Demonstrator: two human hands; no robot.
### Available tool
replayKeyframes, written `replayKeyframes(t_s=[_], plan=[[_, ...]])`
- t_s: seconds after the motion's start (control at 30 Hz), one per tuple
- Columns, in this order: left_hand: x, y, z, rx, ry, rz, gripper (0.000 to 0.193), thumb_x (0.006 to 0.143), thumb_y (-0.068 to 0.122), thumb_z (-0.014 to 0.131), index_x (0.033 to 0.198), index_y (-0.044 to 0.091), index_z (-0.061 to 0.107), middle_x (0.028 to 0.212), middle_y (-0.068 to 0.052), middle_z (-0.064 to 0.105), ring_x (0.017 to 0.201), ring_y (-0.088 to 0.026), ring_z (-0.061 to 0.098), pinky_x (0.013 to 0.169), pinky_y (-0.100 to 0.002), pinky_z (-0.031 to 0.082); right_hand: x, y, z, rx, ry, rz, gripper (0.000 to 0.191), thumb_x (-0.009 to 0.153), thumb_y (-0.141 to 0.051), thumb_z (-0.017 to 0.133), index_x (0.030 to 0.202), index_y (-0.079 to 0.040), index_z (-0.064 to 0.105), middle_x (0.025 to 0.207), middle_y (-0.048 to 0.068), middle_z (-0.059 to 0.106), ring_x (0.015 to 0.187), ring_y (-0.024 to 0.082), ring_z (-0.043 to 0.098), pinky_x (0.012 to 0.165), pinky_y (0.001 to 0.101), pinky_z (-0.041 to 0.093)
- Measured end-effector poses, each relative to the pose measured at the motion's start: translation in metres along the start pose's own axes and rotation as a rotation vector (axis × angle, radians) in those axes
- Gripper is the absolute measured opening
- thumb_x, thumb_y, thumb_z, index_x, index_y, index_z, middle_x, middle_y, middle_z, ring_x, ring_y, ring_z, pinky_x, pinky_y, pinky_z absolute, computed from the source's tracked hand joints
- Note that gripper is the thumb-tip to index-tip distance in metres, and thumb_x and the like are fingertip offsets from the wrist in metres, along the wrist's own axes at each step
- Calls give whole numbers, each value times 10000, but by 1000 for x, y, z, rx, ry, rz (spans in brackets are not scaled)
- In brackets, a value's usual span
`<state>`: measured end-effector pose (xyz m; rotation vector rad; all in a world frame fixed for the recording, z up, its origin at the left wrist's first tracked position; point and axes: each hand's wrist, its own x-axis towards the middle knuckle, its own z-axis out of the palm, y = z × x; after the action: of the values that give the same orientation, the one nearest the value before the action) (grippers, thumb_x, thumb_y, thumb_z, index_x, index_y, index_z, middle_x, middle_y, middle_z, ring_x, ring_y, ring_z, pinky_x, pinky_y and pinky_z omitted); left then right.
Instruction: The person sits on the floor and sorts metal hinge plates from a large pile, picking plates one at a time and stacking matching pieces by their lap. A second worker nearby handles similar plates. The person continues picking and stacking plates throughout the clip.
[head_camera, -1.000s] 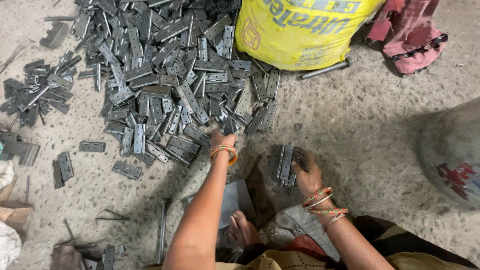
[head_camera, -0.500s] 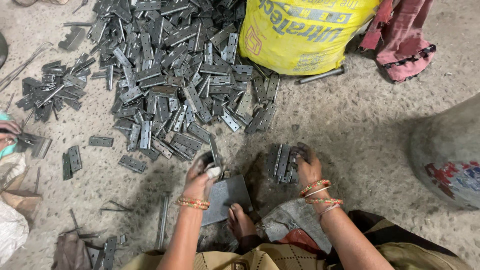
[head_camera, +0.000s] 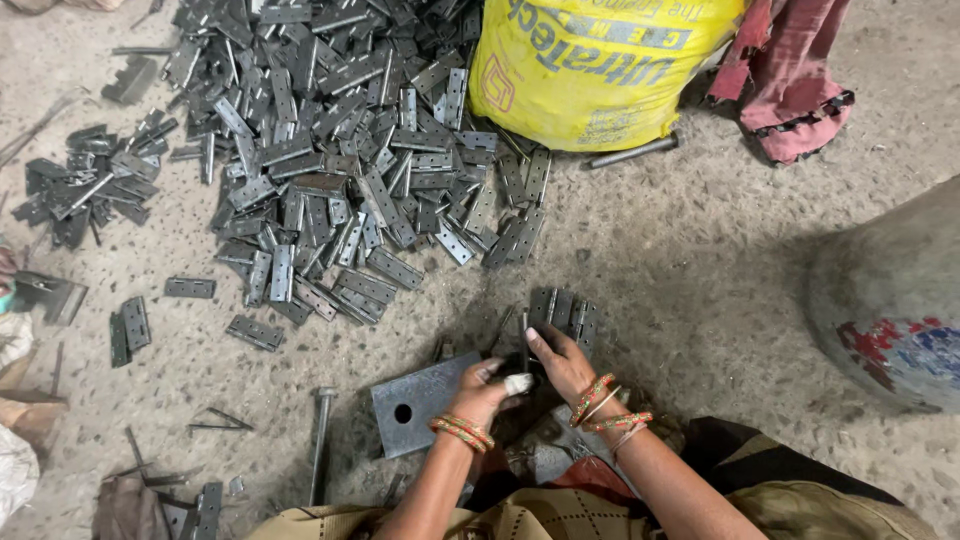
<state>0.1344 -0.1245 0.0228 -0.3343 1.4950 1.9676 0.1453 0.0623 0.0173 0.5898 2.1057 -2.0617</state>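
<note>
Meeting over a flat metal plate (head_camera: 425, 400) on the floor (head_camera: 700, 260), the left hand (head_camera: 490, 385) and right hand (head_camera: 560, 362) close their fingers on a small dark hinge (head_camera: 524, 350), just below a short row of hinges (head_camera: 563, 312); a big hinge pile (head_camera: 340, 150) lies beyond.

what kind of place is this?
Likely a small hardware workshop, worked on the floor: a big pile of metal hinges on bare concrete floor, a yellow sack, and a steel plate.
</note>
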Motion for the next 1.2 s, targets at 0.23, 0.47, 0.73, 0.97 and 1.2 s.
replayKeyframes(t_s=[0.23,0.47,0.73,0.97,1.2], plan=[[2,0,20,59,37,50,250,801,59,818,1049,23,806,874,-9,736,697,-112,590,590,-260,468,-2,-19,7,-114,114,-180,503,1023,-353,528,1366,8,595,1251,166,720,1164,236,649,1022,349,474],[-7,24,34,62,-63,283,273,807,69,788,1066,-17,798,999,-22,795,870,-79,702,797,-253,586,-6,-22,17,-188,256,-255,477,1056,-320,474,1342,44,588,1187,226,731,1140,279,680,1000,383,489],[-29,23,52,879,133,477,685,851,67,702,1479,-1,437,999,-254,723,929,-424,714,797,-431,569,-1,-11,17,-336,444,-163,353,1016,-184,532,1271,36,638,1027,292,732,966,357,765,807,428,570],[32,-40,33,498,243,295,600,939,191,643,1493,20,488,1257,-237,692,1123,-414,647,931,-453,512,3,0,1,-403,598,-364,316,999,-133,558,1247,43,645,1081,307,712,1029,428,717,850,447,561],[95,13,21,977,129,213,371,952,230,666,1298,100,638,1167,-256,717,1113,-442,665,918,-491,537,25,11,-22,-334,574,-182,358,1013,-205,549,1287,2,649,1144,286,712,1104,429,694,927,441,529]])
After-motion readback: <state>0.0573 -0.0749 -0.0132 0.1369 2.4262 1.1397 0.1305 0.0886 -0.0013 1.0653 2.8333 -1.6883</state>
